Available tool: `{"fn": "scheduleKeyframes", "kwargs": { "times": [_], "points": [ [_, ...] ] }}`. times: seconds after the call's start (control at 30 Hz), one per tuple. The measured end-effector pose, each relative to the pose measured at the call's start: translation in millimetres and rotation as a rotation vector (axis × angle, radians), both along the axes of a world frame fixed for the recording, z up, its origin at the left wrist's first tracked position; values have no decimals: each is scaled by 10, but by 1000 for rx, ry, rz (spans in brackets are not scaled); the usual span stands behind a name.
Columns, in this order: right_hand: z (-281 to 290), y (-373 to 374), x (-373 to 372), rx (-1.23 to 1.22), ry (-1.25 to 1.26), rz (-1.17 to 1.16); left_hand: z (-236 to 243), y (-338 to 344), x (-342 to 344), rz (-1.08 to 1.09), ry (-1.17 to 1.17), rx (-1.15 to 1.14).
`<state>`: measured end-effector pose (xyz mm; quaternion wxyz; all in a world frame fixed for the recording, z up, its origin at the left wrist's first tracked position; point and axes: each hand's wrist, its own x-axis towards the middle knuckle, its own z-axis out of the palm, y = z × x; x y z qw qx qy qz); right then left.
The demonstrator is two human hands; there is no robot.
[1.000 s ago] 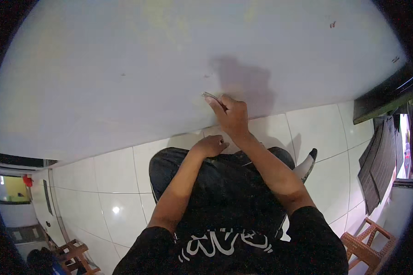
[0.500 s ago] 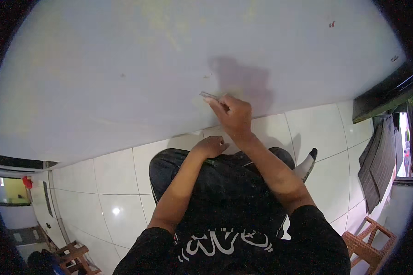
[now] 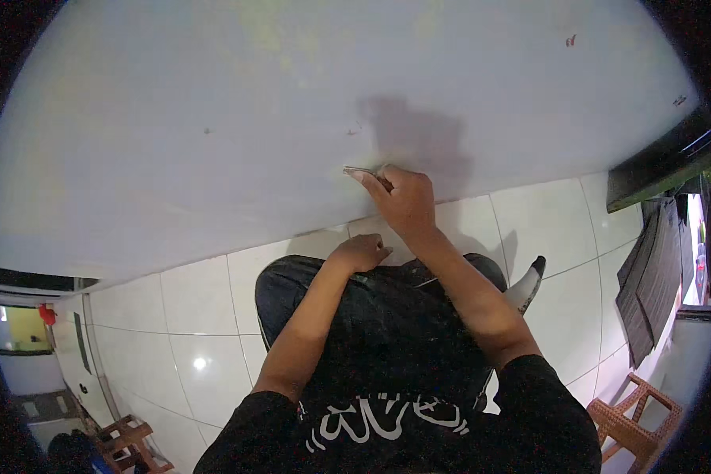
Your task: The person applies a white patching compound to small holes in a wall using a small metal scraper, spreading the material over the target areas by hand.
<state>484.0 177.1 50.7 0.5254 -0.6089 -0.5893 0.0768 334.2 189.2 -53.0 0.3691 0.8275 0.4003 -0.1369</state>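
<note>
My right hand [image 3: 407, 193] is closed in a pinch around a small, thin, flat greyish tool [image 3: 357, 169]. The tool's tip points left, at the lower part of the pale painted wall [image 3: 213, 182]. Whether the tip touches the wall cannot be made out for certain. A shadow of the hand falls on the wall above it. My left hand [image 3: 359, 254] rests on my dark trousers [image 3: 371, 324], fingers curled in and nothing visible in them.
White tiled floor [image 3: 134, 355] meets the wall just beyond my crossed legs. A foot in a light sock [image 3: 524, 292] sticks out to the right. Brown woven stools [image 3: 636, 419] stand at lower right and lower left [image 3: 130, 442]. A dark striped cloth [image 3: 652, 284] hangs at right.
The tool's tip has dropped slightly on the wall, with a small turn of my right hand. My left hand stays where it was.
</note>
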Motion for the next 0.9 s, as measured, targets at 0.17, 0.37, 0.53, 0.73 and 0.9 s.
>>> {"fn": "scheduleKeyframes", "kwargs": {
  "times": [0.17,0.37,0.53,0.73,0.9],
  "points": [
    [-6,-21,63,-109,-74,-1,17,-22,34,27,32,-30],
    [15,-30,-64,-26,-13,15,-121,4,-30,8,-27,-22],
    [-73,-47,-21,-175,-28,65,-58,-36,16,33,-6,0],
    [4,-15,36,-91,-186,-7,89,-28,14,24,28,-20],
    [-5,-34,-4,55,-164,-19,88,-15,11,12,17,-28]
  ]
}}
